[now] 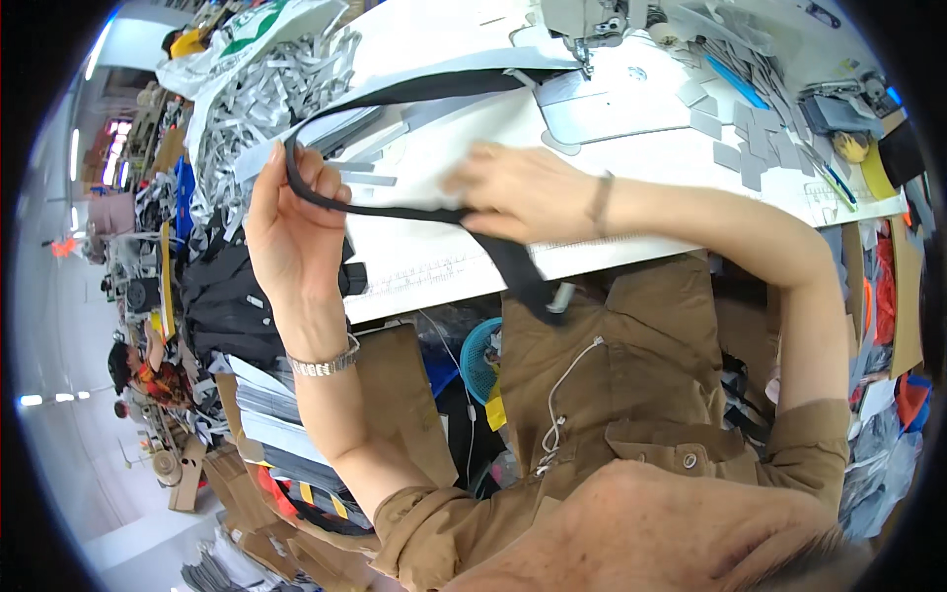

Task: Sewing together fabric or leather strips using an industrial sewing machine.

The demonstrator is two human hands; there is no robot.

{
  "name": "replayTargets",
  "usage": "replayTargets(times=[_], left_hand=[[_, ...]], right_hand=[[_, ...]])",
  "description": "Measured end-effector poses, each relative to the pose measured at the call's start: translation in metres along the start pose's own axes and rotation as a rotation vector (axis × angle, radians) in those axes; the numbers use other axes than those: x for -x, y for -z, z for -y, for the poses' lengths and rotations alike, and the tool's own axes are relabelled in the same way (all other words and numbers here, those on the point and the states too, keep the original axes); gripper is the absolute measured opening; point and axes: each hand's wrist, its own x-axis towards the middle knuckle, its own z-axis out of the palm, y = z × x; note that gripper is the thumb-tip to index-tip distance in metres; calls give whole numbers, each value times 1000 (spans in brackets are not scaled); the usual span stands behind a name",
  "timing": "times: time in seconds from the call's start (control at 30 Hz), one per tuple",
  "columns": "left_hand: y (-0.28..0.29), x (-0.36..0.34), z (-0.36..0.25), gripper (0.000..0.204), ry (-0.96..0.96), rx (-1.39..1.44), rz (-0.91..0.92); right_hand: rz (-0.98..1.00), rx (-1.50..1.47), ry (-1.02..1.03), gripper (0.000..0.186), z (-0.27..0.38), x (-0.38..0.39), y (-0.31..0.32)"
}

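My left hand (296,227) is raised at the worktable's front left, its thumb and curled fingers holding a long black strap (395,211) that loops up from it. The upper run lies beside a pale grey band (424,64) reaching toward the sewing machine (602,30). My right hand (523,192), its fingertips blurred, grips the strap's lower run right of my left hand. From there the strap hangs over the table's front edge, with a small pale piece (561,296) at its low end.
The white worktable (671,173) carries grey scraps (276,99) at left, cut pieces (760,148), a blue tool (735,81) and pens (834,183) at right. Dark fabric (227,286) is piled left; a blue basket (478,360) sits below. Another person (148,380) is at far left.
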Motion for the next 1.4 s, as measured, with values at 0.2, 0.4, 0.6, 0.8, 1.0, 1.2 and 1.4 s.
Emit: replayTargets(times=[0.2,0.4,0.6,0.8,1.0,1.2,1.4], left_hand=[[12,2,32,20,-260,-620,-416],[-34,-8,72,40,-814,-1969,397],[-35,-75,156,14,-711,-1684,555],[-41,-83,147,16,-538,-1929,259],[-79,-42,141,22,-437,-1802,283],[-40,-25,109,15,-335,-2180,-3],[13,21,55,16,103,-2831,-227]], right_hand=[[73,215,-202,34,-40,-44,-12],[-16,266,237,35,2,65,7],[169,350,190,41,-3,119,62],[-3,479,57,31,-66,101,69],[-161,386,26,32,-74,95,49],[-141,318,-131,30,-53,103,52],[-142,412,-54,27,-61,105,49]])
